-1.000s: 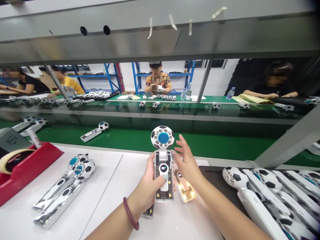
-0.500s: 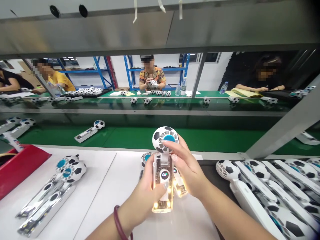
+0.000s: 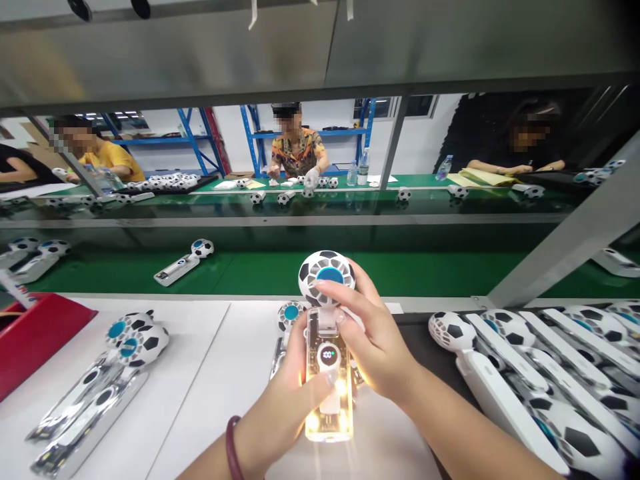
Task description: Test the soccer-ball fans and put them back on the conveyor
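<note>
Both hands hold a handheld fan [image 3: 327, 340] upright before me. Its head is patterned like a football with a blue centre, and its clear body glows warm yellow around a small round display reading about 100. My left hand [image 3: 285, 393] wraps the body, thumb on the front below the display. My right hand [image 3: 377, 333] grips the football head and the neck, with fingers across its front. Behind them, another fan [image 3: 291, 315] lies on the white work surface [image 3: 200, 413], partly hidden by the hands.
Two fans [image 3: 107, 393] lie at left beside a red bin [image 3: 45, 340]. A black tray [image 3: 417, 340] full of fans stands at right. Beyond runs a green conveyor belt [image 3: 260, 270] carrying a fan [image 3: 185, 263]. A slanted metal post [image 3: 555, 247] rises at right. Co-workers sit opposite.
The light in the held fan's body has become brighter. Both hands keep their hold on it. The co-worker opposite has lowered their hands to the table. The view has shifted slightly.
</note>
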Demonstrator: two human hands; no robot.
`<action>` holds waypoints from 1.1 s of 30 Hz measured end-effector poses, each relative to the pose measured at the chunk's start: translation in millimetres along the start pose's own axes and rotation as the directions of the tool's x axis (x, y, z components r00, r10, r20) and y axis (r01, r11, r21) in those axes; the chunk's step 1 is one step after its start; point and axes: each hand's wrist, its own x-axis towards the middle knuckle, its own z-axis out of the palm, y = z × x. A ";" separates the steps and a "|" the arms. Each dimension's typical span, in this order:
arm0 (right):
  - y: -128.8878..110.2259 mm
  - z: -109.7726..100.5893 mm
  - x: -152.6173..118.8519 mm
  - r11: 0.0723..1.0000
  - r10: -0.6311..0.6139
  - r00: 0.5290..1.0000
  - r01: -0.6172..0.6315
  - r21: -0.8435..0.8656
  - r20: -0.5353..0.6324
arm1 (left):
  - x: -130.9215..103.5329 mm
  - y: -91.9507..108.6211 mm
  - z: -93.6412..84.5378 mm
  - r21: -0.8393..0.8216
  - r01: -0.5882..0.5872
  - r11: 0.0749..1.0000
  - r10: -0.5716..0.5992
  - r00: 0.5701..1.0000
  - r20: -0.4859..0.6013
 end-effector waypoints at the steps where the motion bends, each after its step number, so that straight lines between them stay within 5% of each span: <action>1: -0.5 -0.3 0.2 1.000 0.001 1.000 -0.001 -0.007 0.000 | -0.2 -0.1 0.4 0.003 0.013 1.000 -0.013 1.000 -0.002; 15: -0.5 0.5 0.2 1.000 -0.004 1.000 0.005 0.015 -0.009 | -1.4 -4.2 -0.7 -0.008 0.002 1.000 -0.002 1.000 0.001; 26: 2.9 3.5 -1.3 1.000 0.003 0.999 -0.004 -0.008 -0.034 | -0.9 -2.2 -1.4 -0.045 0.009 0.999 -0.003 0.990 0.139; 30: 5.5 9.3 -1.3 0.948 0.161 0.985 -0.137 0.289 -0.063 | -1.8 -2.0 3.4 -0.098 -0.003 0.995 0.017 0.990 0.143; 33: 4.3 10.9 2.5 0.713 0.382 0.918 -0.369 0.597 0.111 | -3.0 -2.0 4.6 -0.118 0.009 0.993 0.009 0.989 0.150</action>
